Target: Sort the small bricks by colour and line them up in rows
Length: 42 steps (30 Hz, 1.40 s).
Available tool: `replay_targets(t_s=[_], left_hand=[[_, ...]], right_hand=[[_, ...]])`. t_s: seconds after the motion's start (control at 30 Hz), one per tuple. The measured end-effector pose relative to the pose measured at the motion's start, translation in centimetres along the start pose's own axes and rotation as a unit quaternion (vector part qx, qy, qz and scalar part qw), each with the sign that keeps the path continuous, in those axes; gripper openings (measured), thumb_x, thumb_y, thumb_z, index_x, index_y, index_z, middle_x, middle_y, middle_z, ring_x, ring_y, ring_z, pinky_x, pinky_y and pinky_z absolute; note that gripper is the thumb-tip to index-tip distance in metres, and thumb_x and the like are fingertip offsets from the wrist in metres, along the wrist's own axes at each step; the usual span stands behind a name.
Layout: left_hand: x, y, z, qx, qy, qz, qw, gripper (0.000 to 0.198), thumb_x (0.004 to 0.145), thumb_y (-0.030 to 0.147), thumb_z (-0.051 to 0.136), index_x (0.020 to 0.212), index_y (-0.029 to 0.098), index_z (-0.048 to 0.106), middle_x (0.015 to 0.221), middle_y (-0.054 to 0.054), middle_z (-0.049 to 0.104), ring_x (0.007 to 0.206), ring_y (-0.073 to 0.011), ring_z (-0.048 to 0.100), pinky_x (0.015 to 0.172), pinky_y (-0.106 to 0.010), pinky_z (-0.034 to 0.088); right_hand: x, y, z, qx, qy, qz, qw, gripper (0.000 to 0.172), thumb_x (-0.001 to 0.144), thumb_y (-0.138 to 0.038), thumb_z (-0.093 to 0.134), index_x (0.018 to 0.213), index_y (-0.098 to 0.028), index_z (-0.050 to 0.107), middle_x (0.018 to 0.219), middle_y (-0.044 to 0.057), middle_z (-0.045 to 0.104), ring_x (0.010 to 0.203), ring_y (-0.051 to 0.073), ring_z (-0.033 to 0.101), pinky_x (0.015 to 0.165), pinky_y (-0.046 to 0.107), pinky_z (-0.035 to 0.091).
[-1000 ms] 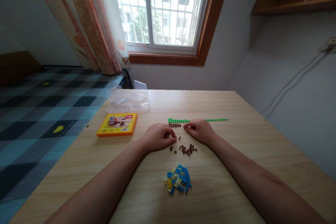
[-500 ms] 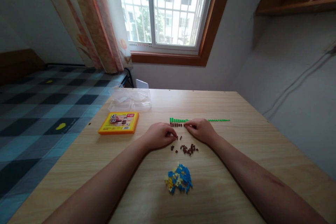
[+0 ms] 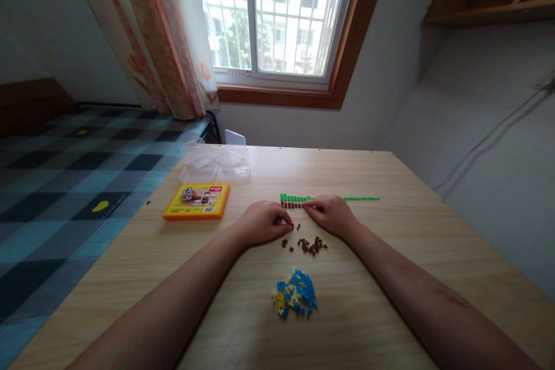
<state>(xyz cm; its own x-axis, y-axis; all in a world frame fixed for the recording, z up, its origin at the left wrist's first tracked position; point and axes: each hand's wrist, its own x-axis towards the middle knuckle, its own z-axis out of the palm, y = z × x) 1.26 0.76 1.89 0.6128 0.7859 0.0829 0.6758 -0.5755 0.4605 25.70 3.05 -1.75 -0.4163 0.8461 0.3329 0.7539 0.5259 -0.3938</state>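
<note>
My left hand (image 3: 264,223) rests on the wooden table (image 3: 390,254), fingers curled in a pinch beside a loose brown brick near a short row of brown bricks (image 3: 291,205). My right hand (image 3: 330,213) lies just right of that row, fingertips pinched at its end; what they hold is too small to name. A long row of green bricks (image 3: 364,199) runs behind both hands. A loose pile of small brown bricks (image 3: 310,245) sits just in front of the hands. Nearer me lies a heap of blue, yellow and white bricks (image 3: 295,293).
An orange-edged instruction booklet (image 3: 197,200) lies at the left of the table, with a clear plastic box (image 3: 215,163) behind it. A bed with a checked cover (image 3: 65,179) stands left of the table. The wall and window are behind.
Both hands stay almost in place by the brown row; the left fingertips have shifted slightly toward the loose brown brick. The view has drifted a little.
</note>
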Motion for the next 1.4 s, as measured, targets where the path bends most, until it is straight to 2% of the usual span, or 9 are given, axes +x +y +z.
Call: replay_targets(t_s=[0.97, 1.4], left_hand=[[0.08, -0.01, -0.04, -0.005, -0.009, -0.001, 1.000, 0.018, 0.082, 0.025, 0.064, 0.090, 0.027, 0.080, 0.090, -0.001, 0.077, 0.079, -0.0176, 0.066, 0.075, -0.030, 0.047], [0.13, -0.12, -0.04, 0.003, -0.013, 0.005, 1.000, 0.017, 0.082, 0.027, 0.065, 0.090, 0.026, 0.080, 0.089, -0.001, 0.077, 0.077, -0.0165, 0.065, 0.072, -0.028, 0.046]], right_hand=[[-0.06, -0.04, 0.08, 0.000, -0.002, -0.002, 1.000, 0.022, 0.091, -0.030, 0.063, 0.102, -0.028, 0.081, 0.087, 0.003, 0.079, 0.073, 0.018, 0.070, 0.065, 0.027, 0.045], [-0.17, -0.52, 0.26, -0.012, -0.002, 0.007, 1.000, 0.023, 0.092, -0.030, 0.062, 0.104, -0.027, 0.081, 0.093, 0.003, 0.080, 0.079, 0.019, 0.073, 0.069, 0.027, 0.050]])
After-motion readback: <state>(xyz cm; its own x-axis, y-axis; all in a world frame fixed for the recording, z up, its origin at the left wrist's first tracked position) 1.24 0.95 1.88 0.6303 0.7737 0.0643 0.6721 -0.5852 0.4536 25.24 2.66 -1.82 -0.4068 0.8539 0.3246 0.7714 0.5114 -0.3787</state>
